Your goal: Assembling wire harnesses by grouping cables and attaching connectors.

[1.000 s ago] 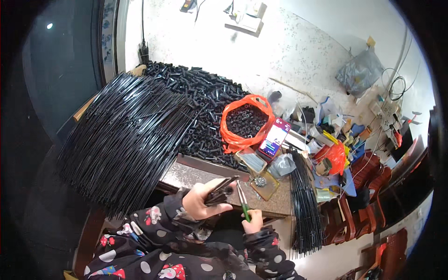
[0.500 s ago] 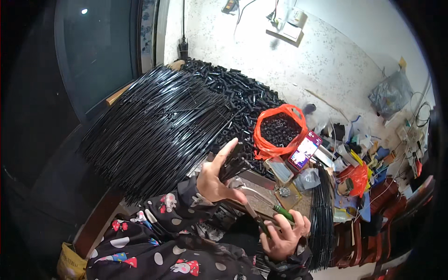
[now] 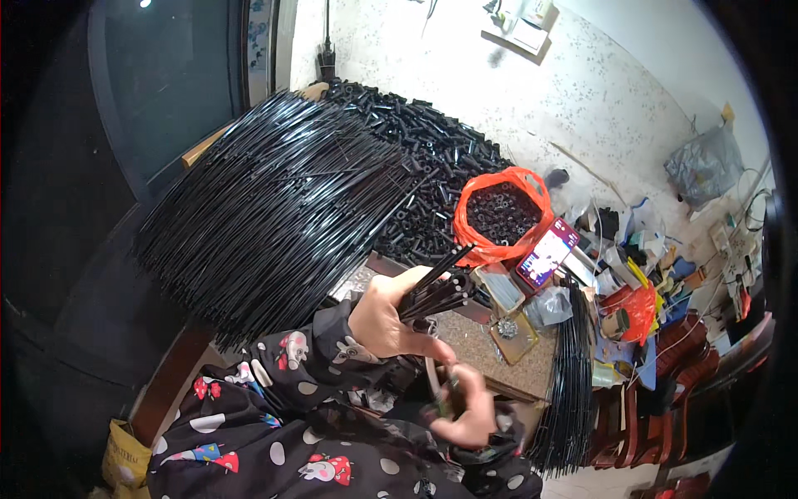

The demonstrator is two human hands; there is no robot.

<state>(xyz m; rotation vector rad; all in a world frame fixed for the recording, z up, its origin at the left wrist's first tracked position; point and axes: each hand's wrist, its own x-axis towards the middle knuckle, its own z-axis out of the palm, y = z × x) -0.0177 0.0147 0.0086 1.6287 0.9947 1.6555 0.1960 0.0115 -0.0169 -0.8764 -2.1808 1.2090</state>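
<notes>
My left hand (image 3: 386, 320) is wrapped round a small bundle of thin black rods (image 3: 434, 296), whose ends stick out toward the right. Its thumb reaches down to the fingers of my right hand (image 3: 474, 414). That hand is closed round green-handled pliers (image 3: 446, 401), smeared by motion and mostly hidden by the fingers. Whether the jaws are on a rod cannot be made out. Beyond the left hand lies a big heap of long black rods (image 3: 274, 208), with a pile of short black tubes (image 3: 424, 141) against it.
An orange-red plastic bag (image 3: 464, 218) of small black rings stands on the tubes. Beside it are a lit phone (image 3: 549, 254), a clear case (image 3: 500, 287) and a yellowish tray (image 3: 525, 345). More black rods (image 3: 567, 391) hang over the table's right edge. Clutter fills the far right.
My right hand has moved left with the pliers, whose spread handles are now drawn together in my fingers. My left forefinger, stretched out before, has curled in, and the rods it holds now point right.
</notes>
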